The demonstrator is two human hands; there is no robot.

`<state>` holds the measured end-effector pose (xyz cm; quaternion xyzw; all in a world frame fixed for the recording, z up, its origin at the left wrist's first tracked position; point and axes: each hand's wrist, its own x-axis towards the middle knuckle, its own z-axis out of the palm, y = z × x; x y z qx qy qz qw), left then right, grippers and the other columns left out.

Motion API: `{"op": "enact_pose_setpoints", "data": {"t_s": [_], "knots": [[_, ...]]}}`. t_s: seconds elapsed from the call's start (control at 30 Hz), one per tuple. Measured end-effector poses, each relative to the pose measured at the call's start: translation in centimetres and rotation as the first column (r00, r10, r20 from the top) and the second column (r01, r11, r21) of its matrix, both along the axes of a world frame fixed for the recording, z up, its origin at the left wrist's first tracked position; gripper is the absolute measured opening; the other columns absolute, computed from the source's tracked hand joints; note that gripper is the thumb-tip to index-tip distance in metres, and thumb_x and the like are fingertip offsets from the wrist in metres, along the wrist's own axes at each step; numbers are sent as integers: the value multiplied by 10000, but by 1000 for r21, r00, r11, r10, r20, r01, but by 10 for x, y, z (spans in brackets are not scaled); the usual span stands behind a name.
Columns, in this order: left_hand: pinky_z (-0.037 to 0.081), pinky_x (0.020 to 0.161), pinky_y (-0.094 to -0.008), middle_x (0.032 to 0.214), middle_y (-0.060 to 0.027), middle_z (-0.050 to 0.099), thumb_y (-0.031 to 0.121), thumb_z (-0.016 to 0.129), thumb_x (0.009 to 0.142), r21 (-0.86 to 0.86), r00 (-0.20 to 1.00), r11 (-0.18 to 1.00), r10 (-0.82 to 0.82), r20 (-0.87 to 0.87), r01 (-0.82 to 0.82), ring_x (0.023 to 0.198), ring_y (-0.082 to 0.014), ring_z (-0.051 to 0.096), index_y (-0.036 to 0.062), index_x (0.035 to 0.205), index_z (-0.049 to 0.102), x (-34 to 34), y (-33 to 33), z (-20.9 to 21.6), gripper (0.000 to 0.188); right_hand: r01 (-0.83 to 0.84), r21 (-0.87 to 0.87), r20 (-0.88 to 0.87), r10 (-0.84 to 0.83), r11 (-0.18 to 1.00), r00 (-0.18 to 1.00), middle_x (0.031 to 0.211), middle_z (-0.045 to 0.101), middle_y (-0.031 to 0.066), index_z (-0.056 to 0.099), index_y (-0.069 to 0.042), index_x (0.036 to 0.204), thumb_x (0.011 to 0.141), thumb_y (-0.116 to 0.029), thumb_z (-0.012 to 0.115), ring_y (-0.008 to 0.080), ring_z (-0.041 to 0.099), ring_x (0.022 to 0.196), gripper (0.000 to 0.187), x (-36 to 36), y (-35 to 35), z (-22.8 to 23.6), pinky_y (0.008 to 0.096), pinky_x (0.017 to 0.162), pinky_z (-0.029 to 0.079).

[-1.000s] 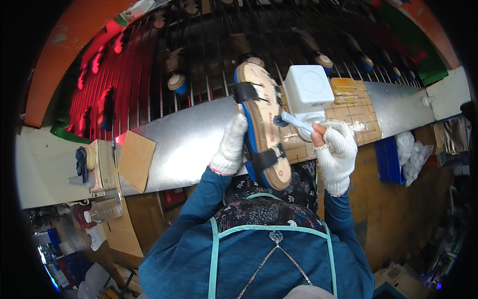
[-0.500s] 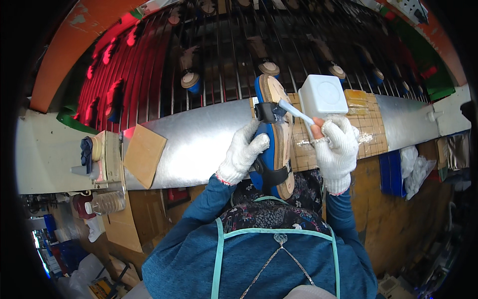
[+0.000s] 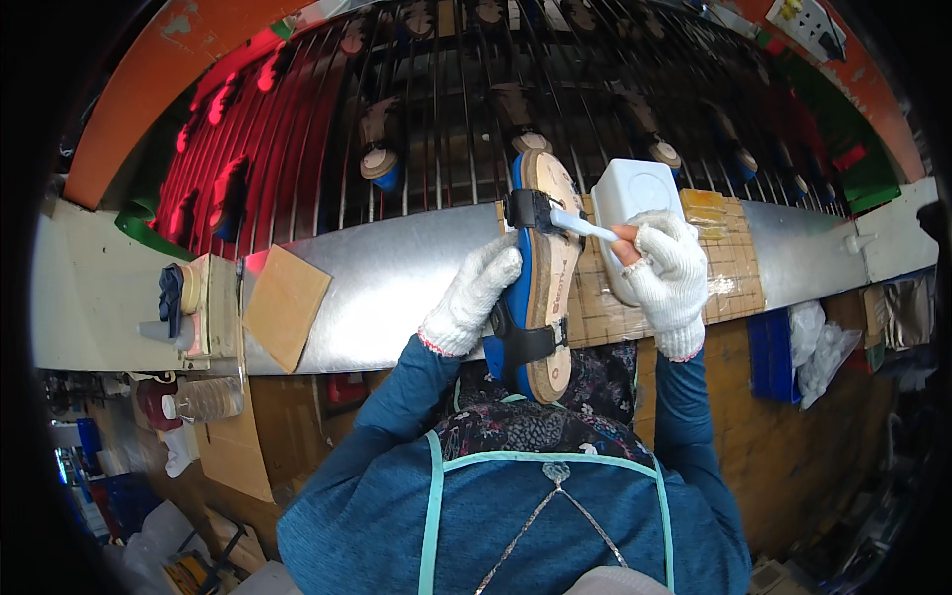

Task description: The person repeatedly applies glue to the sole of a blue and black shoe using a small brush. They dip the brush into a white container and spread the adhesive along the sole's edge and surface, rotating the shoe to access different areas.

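Observation:
My left hand [image 3: 471, 302], in a white knit glove, grips the side of a sandal on a blue last [image 3: 557, 283]. Its pale insole board faces up, and black straps wrap over the board's edges at two places. In my right hand [image 3: 668, 273], gloved with bare thumb and fingertip showing, is a white-handled brush [image 3: 587, 227] pinched near its end. The brush's tip meets the insole beside the upper black strap [image 3: 529, 210]; its bristles cannot be made out. Just behind my right hand stands a white plastic container [image 3: 638, 186].
A metal ledge [image 3: 397, 268] runs across in front of me, with a taped cardboard sheet [image 3: 729, 268] and a tan board [image 3: 286, 305] on it. Beyond, a roller conveyor [image 3: 436, 129] carries several lasted shoes, under red light at left. A blue bin [image 3: 773, 357] hangs at right.
The sandal has been turned so its insole faces up more fully. My right hand and the brush have shifted slightly down and left, the brush staying by the upper strap.

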<state>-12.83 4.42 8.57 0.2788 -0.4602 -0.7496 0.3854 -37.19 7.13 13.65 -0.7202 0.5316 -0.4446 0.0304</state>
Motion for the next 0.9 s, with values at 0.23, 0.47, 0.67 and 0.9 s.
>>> {"op": "enact_pose_setpoints", "data": {"t_s": [0.23, 0.47, 0.67, 0.9], "knots": [[519, 967, -287, 1224, -123, 650, 497, 630, 958, 30, 999, 999, 10, 41, -12, 1089, -158, 645, -53, 1381, 507, -5, -3, 10, 704, -27, -50, 9, 27, 998, 1000, 856, 674, 51, 768, -75, 927, 779, -157, 801, 211, 613, 809, 173, -6, 6, -6, 334, 772, 419], [508, 991, -303, 1223, -123, 654, 509, 612, 965, -31, 998, 1000, 7, 68, -5, 1103, -166, 647, -46, 1364, 527, -10, 1, 10, 688, 92, -243, -151, -132, 966, 980, 852, 681, 31, 760, -88, 897, 739, -132, 821, 202, 607, 815, 176, -9, 8, 3, 352, 769, 395], [514, 972, -292, 1184, -116, 672, 529, 602, 964, 28, 995, 999, 33, 90, -36, 1084, -160, 651, -43, 1322, 560, -13, -3, 7, 676, 55, -86, -58, -60, 995, 997, 852, 676, 26, 763, -99, 914, 746, -123, 815, 204, 605, 826, 178, -9, 18, -8, 348, 769, 395], [535, 939, -293, 1150, -118, 689, 572, 582, 960, 33, 993, 994, 100, 56, -102, 1034, -162, 672, -30, 1296, 579, -16, -1, 6, 690, 41, -46, -3, -41, 998, 999, 850, 669, 32, 759, -91, 926, 753, -124, 809, 217, 613, 848, 183, -3, 33, -29, 349, 790, 408]]}}
